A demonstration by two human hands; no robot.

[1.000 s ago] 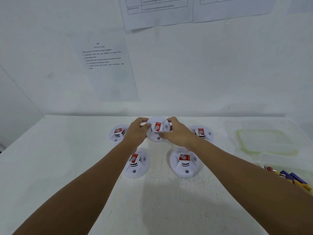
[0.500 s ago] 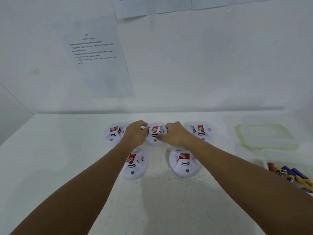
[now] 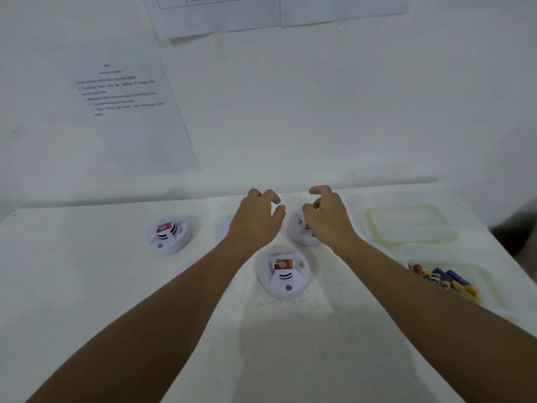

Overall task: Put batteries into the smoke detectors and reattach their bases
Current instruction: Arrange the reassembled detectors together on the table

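While both forearms reach out over the white table (image 3: 87, 286), the left hand (image 3: 255, 219) and the right hand (image 3: 328, 219) hover side by side near its far edge, fingers loosely curled with nothing between them. Three white smoke detectors show plainly: one at the far left (image 3: 170, 235), one in the middle nearer the person (image 3: 284, 271), both with red labels on top, and one partly hidden under the right hand (image 3: 299, 228); whether that hand touches it cannot be told. A pale rounded edge (image 3: 222, 228) peeks out beside the left wrist, too hidden to identify. At the right sit a clear container lid (image 3: 406, 225) with a greenish rim and, nearer, a clear tub (image 3: 488, 286) holding batteries (image 3: 444, 280) in red, blue and yellow. The tabletop is scuffed with small dark specks in front of the middle detector. Behind rises a white wall (image 3: 319, 112) with a printed sheet (image 3: 130, 106) taped at the left and more papers (image 3: 218, 13) at the top edge.
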